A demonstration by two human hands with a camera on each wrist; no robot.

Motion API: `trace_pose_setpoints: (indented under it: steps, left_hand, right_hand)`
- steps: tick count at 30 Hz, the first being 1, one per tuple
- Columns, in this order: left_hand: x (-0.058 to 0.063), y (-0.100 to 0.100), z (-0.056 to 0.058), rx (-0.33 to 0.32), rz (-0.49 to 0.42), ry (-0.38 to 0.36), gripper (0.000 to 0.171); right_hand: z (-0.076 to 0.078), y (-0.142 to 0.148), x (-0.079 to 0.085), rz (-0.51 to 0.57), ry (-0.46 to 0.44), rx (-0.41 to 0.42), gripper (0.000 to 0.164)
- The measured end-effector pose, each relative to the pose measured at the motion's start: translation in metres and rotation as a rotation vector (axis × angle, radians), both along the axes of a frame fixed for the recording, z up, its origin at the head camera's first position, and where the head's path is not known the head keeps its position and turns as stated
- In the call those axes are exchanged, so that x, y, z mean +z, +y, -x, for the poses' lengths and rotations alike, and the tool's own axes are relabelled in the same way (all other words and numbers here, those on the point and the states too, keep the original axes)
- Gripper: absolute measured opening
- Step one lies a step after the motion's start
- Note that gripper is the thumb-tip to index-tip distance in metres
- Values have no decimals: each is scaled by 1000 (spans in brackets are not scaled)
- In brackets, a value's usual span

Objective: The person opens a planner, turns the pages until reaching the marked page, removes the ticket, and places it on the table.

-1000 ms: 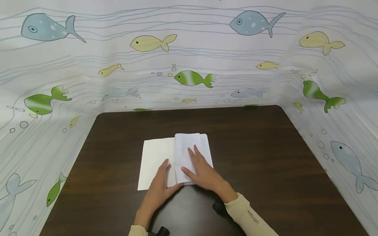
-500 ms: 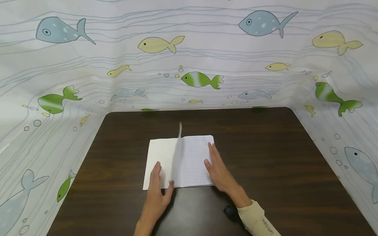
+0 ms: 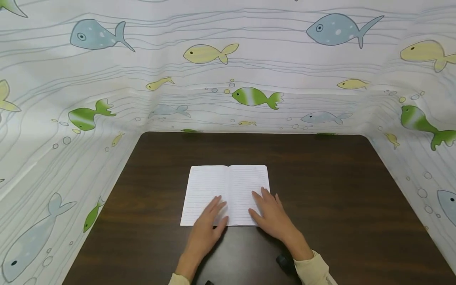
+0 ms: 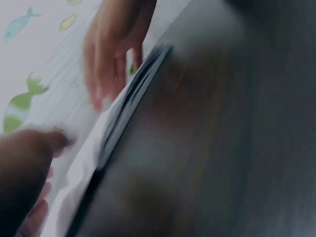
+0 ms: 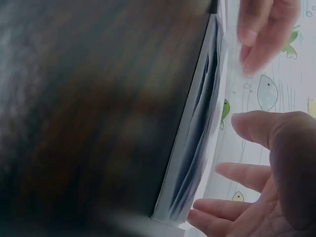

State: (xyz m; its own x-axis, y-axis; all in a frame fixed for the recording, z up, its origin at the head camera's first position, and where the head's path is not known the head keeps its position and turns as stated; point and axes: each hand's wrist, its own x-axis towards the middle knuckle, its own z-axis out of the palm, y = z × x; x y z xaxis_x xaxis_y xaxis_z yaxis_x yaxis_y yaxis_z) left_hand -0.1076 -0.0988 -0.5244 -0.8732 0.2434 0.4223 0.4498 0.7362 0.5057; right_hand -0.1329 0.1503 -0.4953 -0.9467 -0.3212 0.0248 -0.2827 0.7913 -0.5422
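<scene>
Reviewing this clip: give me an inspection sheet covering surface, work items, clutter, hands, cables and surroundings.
Surface: dark wood-grain tabletop.
Work items: notebook lying open, lined pages on both sides.
Clutter: nothing seen.
Left hand: over the left page's lower part, fingers extended; contact unclear.
Right hand: over the right page's lower outer part, fingers spread; a small black object sits by that wrist, identity unclear.
Cables: nothing seen.
Surroundings: white backdrop printed with blue, green and yellow fish, behind and on both sides.

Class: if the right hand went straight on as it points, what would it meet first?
Likely the open notebook's right page, lying ahead of the right hand; whether they touch is unclear.
</scene>
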Motion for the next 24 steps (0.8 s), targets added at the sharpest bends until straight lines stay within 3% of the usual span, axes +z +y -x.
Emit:
trace_pose_setpoints:
  steps: [3, 6, 13, 18, 24]
  left_hand:
    - [-2, 11, 4, -129, 89, -110, 60]
    - [-3, 14, 8, -161, 134, -141, 67]
    - [-3, 5, 20, -158, 72, -224, 86]
    - [-2, 2, 21, -144, 21, -294, 104]
    - [-3, 1, 23, -113, -26, -349, 108]
  right_hand:
    - [-3, 2, 0, -42, 50, -24, 52]
    - [-4, 4, 2, -57, 93, -46, 49]
    - [-1, 2, 7, -85, 136, -72, 53]
    - [1, 0, 5, -87, 109, -60, 65]
    - [3, -4, -3, -43, 82, -27, 74]
